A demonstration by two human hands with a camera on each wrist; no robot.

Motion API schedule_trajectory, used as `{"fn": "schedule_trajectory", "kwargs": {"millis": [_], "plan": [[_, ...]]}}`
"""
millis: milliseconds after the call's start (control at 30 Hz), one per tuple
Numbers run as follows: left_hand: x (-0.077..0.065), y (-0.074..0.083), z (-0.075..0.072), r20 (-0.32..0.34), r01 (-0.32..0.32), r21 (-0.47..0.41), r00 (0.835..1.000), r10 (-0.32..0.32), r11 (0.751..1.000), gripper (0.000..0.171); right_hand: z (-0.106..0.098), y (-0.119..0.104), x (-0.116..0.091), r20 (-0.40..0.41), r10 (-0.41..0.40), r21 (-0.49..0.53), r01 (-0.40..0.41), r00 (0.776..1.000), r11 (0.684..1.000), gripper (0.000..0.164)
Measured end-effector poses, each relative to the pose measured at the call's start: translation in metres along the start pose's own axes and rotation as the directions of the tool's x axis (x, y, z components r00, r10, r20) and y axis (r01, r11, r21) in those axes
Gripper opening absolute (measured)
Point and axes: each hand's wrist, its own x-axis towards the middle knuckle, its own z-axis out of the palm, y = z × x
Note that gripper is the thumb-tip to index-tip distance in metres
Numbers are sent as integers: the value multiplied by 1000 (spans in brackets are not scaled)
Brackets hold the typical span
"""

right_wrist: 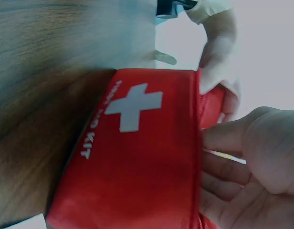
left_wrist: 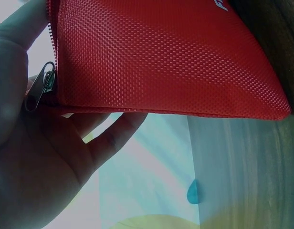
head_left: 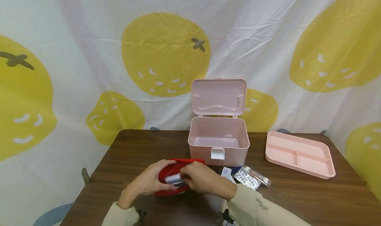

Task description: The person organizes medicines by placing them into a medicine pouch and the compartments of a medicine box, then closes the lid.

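Observation:
A red first aid pouch (right_wrist: pixel 152 157) with a white cross stands unzipped on the dark table, mouth up. My left hand (head_left: pixel 150 179) grips its left side, the thumb at the opening and the other fingers behind, as the left wrist view shows beside the zipper pull (left_wrist: pixel 39 88). A white packet (head_left: pixel 174 178) shows in the pouch mouth. My right hand (head_left: pixel 202 178) reaches into the right part of the opening and seems to pinch the packet's end; its fingertips are hidden inside. Other contents are hard to make out.
Behind the pouch a pink box (head_left: pixel 218 141) stands with its lid raised. A pink divided tray (head_left: pixel 311 154) lies at the right. Near my right sleeve are a silver blister pack (head_left: pixel 247 179), wrapped cotton swabs (head_left: pixel 257 175) and other small items. A lemon-print curtain (head_left: pixel 166 113) hangs behind the table.

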Motion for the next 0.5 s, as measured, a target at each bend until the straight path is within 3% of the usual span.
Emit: {"fn": "schedule_trajectory", "kwargs": {"millis": [300, 500], "plan": [[0, -2, 0, 5, 6, -8, 1000, -6, 1000, 73, -17, 13, -14, -30, -46, 140, 50, 998, 989, 8], [1, -2, 0, 6, 1, -10, 1000, -1, 1000, 73, -30, 17, -21, -89, 39, 244, -16, 995, 970, 16]]}}
